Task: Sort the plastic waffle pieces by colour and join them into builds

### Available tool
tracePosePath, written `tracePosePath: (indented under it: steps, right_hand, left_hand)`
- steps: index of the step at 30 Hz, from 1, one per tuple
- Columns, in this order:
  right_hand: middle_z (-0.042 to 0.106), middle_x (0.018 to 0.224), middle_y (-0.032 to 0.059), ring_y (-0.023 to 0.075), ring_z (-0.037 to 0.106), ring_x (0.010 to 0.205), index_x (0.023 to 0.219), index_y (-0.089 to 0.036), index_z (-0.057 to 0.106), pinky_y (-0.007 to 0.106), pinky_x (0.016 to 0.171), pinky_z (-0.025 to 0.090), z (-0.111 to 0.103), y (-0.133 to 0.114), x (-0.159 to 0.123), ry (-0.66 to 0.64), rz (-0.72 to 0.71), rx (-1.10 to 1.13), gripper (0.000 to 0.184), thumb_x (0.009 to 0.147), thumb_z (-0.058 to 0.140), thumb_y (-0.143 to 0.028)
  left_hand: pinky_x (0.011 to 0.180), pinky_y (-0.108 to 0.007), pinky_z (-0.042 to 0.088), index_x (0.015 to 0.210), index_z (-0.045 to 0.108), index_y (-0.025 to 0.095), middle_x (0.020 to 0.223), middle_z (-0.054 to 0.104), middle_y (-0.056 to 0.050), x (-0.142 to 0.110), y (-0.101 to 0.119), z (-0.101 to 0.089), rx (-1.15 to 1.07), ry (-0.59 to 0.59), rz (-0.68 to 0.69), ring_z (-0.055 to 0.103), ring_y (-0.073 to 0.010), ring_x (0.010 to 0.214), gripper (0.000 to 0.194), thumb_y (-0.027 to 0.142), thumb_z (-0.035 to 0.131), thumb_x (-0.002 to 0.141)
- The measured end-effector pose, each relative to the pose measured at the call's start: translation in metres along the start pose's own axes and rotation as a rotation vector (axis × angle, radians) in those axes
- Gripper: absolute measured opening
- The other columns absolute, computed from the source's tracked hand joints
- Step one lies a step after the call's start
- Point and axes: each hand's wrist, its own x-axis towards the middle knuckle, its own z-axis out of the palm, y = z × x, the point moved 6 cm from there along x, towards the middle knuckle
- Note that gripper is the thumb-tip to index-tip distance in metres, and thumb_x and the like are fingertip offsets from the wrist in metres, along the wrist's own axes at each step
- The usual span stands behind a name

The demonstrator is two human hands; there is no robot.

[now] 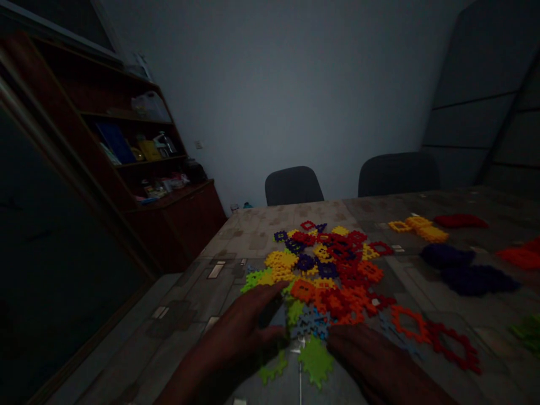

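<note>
A heap of toothed plastic building pieces (348, 273) in red, orange, yellow, purple, green and grey-blue lies on the table. Along its near left edge is my left hand (242, 320), open with the thumb apart from the fingers; its fingertips reach the green pieces and an orange piece (304, 289). My right hand (371, 351) lies flat and open at the near right edge, fingertips beside the grey-blue pieces (312, 322). Between the hands sits a lime green piece (315, 360). A second green piece (273, 368) is partly hidden near my left hand.
On the patterned tablecloth (236, 242), separate groups lie to the right: yellow pieces (424, 226), a red stack (459, 221), purple stacks (478, 279) and orange pieces (523, 255). Two dark chairs (293, 185) stand behind the table. A wooden shelf unit (181, 222) is at the left.
</note>
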Motion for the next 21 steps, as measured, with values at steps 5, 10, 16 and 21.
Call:
tracePosePath:
  steps: [5, 10, 16, 21]
  right_hand:
    - [0.065, 0.147, 0.0153, 0.0282, 0.069, 0.125, 0.152, -0.021, 0.054, 0.04, 0.098, 0.06, 0.027, 0.009, 0.01, -0.067, -0.021, -0.068, 0.065, 0.088, 0.054, -0.008]
    - [0.077, 0.12, 0.0094, 0.0235, 0.076, 0.098, 0.125, -0.022, 0.067, 0.032, 0.08, 0.059, 0.03, 0.005, 0.038, -0.126, 0.088, -0.156, 0.049, 0.083, 0.057, 0.004]
    - [0.072, 0.091, -0.0014, 0.0181, 0.068, 0.076, 0.099, -0.025, 0.059, 0.027, 0.065, 0.044, 0.033, 0.009, 0.034, 0.032, 0.019, -0.261, 0.033, 0.082, 0.059, 0.003]
    - [0.068, 0.085, -0.0029, 0.0176, 0.064, 0.07, 0.096, -0.026, 0.054, 0.029, 0.061, 0.039, 0.035, 0.01, 0.029, 0.063, -0.034, -0.273, 0.033, 0.081, 0.057, 0.003]
  left_hand:
    - [0.109, -0.047, 0.049, 0.153, 0.05, 0.02, 0.134, 0.069, -0.014, -0.003, -0.003, -0.045, -0.181, 0.247, -0.064, 0.065, -0.0326, 0.125, 0.07, 0.043, 0.067, 0.089]
    - [0.106, -0.042, 0.05, 0.146, 0.059, 0.024, 0.133, 0.069, -0.01, -0.003, 0.02, -0.011, -0.344, -0.032, -0.048, 0.066, -0.0299, 0.121, 0.065, 0.036, 0.071, 0.084]
    - [0.101, -0.043, 0.049, 0.122, 0.076, 0.027, 0.122, 0.074, -0.008, -0.009, 0.044, 0.034, -0.229, -0.325, 0.018, 0.066, -0.0314, 0.113, 0.05, 0.047, 0.084, 0.077]
    - [0.082, -0.034, 0.054, 0.114, 0.079, 0.024, 0.105, 0.074, -0.007, -0.011, 0.052, 0.071, -0.314, -0.495, 0.153, 0.07, -0.0265, 0.093, 0.049, 0.058, 0.08, 0.079]
